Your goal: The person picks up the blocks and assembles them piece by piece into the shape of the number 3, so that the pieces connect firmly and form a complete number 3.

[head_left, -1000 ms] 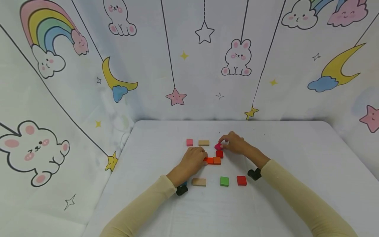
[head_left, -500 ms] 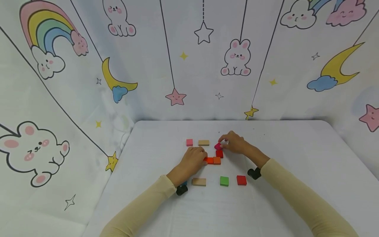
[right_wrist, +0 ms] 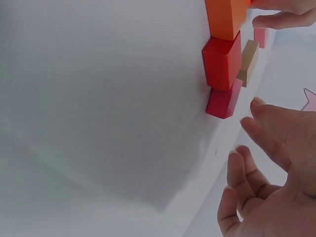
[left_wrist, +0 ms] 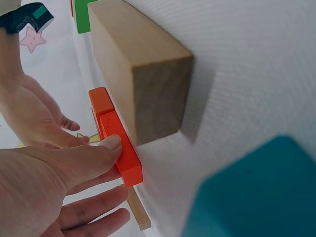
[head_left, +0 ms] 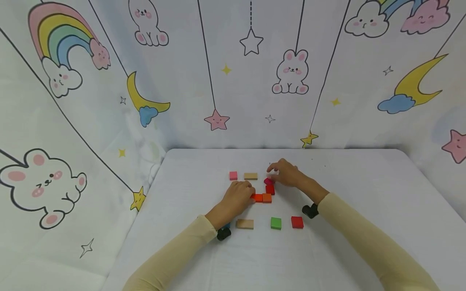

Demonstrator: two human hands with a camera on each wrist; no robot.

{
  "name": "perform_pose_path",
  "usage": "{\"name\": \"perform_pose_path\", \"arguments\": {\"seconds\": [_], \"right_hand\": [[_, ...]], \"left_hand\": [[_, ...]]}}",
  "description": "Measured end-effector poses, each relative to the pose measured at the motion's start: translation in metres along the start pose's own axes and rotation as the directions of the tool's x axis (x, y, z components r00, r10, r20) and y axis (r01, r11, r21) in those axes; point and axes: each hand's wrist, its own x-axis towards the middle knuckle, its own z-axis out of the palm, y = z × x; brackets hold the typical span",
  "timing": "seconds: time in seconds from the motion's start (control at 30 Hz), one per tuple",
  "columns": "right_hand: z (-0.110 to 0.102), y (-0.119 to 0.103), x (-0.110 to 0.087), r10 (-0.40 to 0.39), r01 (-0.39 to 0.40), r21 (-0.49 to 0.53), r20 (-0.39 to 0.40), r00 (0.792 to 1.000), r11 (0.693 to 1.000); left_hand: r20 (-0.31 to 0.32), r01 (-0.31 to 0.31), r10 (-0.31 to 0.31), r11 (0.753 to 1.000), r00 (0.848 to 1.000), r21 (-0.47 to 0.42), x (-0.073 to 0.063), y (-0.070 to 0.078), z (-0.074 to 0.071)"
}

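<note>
My left hand (head_left: pixel 234 200) pinches a red-orange block (left_wrist: pixel 126 155) between thumb and fingers, low at the white tabletop. Against that block's right end sits an orange block (head_left: pixel 267 198). A red block (right_wrist: pixel 217 64) adjoins the orange one, set farther back, and a magenta block (right_wrist: pixel 223 101) sits against its far side, turned at an angle. My right hand (head_left: pixel 285 173) hovers just beyond the magenta block, fingers spread and loosely bent. In the right wrist view a gap shows between its fingertips and the magenta block.
Behind lie a pink block (head_left: pixel 233 176) and a wooden block (head_left: pixel 251 176). Nearer me are another wooden block (head_left: pixel 245 224), a green block (head_left: pixel 276 223) and a separate red block (head_left: pixel 297 222). A blue block (left_wrist: pixel 261 197) sits under my left wrist. A patterned cloth backs the table.
My right hand has let go of the magenta block and drawn slightly back and up from it. My left hand stays on the red-orange block.
</note>
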Motion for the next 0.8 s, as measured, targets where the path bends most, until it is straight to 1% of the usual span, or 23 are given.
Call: {"name": "perform_pose_path", "arguments": {"seconds": [0.17,0.27,0.4,0.57,0.8], "right_hand": [[0.001,-0.008,0.009,-0.003,0.003,0.005,-0.004,1.0,1.0],[0.002,-0.013,0.013,-0.03,0.03,-0.012,-0.008,1.0,0.999],[0.006,-0.021,0.02,-0.047,0.047,-0.04,-0.001,0.999,0.998],[0.012,-0.026,0.027,-0.046,0.046,-0.064,0.003,0.999,0.997],[0.015,-0.031,0.034,-0.041,0.042,-0.062,0.007,0.999,0.997]], "left_hand": [[0.021,0.011,-0.011,1.0,1.0,0.002,0.001,-0.001,0.001],[0.03,0.013,-0.013,1.0,0.999,0.002,0.001,0.0,0.001],[0.035,0.014,-0.015,1.0,0.999,0.011,0.0,0.0,0.0],[0.03,0.013,-0.014,1.0,0.999,0.027,0.0,0.001,0.0],[0.032,0.015,-0.016,0.999,0.999,0.04,0.001,0.001,0.001]]}}
